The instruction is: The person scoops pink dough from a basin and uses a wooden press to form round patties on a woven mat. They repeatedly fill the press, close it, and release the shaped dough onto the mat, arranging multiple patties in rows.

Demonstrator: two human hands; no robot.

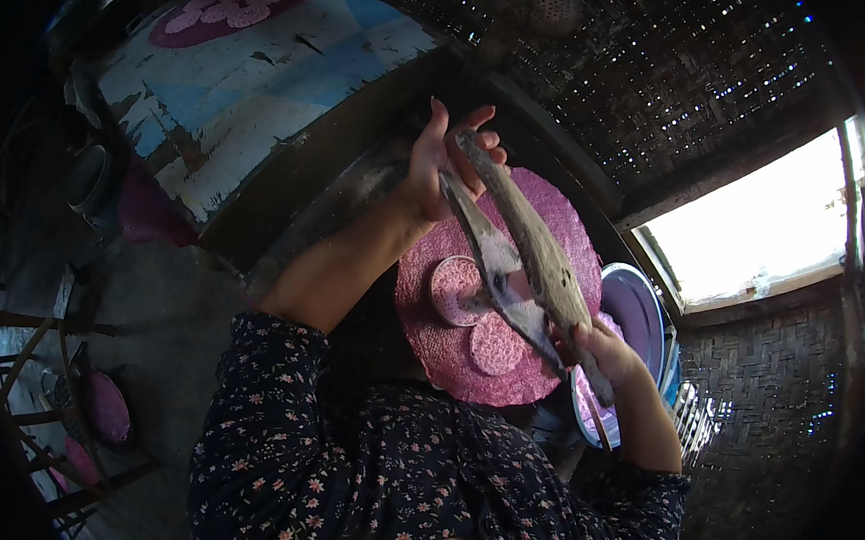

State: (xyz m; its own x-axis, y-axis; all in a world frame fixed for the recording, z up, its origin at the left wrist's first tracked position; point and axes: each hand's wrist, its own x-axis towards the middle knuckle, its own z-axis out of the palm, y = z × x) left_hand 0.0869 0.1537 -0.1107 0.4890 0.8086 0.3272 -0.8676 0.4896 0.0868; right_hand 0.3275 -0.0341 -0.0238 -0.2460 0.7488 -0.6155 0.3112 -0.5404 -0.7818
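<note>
A long wooden hand press (537, 241) with two grey, worn arms lies slantwise across the view. My left hand (436, 168) cups its far end loosely, thumb raised and fingers partly behind the wood. My right hand (605, 354) is closed round the near end. Below the press is a large round pink mat or tray (545, 193) with a woven texture. On it is a round of pink noodle-like strands (499, 346), and another pink round (450, 287) has a pale rim. The press hides part of both. A thin brown stick (596, 408) hangs by my right hand.
Right of the mat stand a purple-grey tub (643, 304) and a basin with pink stuff (590, 413). A worn blue-and-white table (280, 84) at the far left bears a pink tray of rounds (233, 10). Woven walls (766, 391) and a bright window (759, 227) close the right side.
</note>
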